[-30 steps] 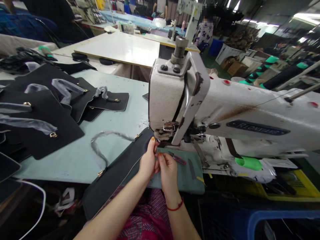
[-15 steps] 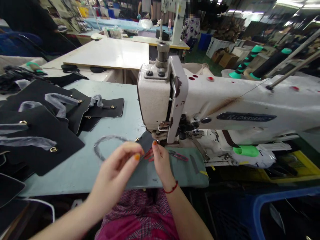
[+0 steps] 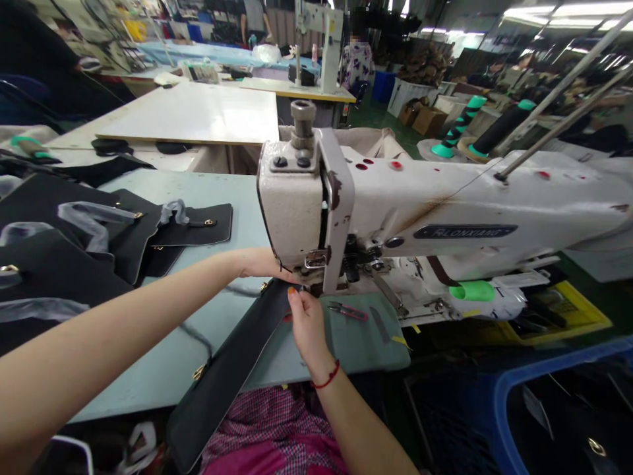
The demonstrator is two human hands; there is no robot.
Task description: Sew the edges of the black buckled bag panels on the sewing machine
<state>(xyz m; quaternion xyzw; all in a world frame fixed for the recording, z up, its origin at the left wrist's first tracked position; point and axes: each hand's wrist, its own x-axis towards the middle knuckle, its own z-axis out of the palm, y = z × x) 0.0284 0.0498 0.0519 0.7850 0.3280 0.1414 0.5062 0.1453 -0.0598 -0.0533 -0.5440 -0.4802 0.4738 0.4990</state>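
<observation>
A: What differs from half a second ago?

B: The left hand (image 3: 257, 264), then raised with fingers pinched, now reaches behind the sewing machine (image 3: 306, 211) head (fingers hidden; their state cannot be told). The work is again being steadied at the needle.

A: And the black panel (image 3: 232, 369)?

B: It lies on the table (image 3: 148, 369), long axis diagonal, far end under the presser foot, near end overhanging the lap. The right hand (image 3: 306, 326) presses it with fingers together.

Right hand (image 3: 305, 323) pinches black panel (image 3: 232, 369) just below sewing machine (image 3: 306, 204) head; left hand (image 3: 257, 262) reaches behind it, left of machine.
</observation>
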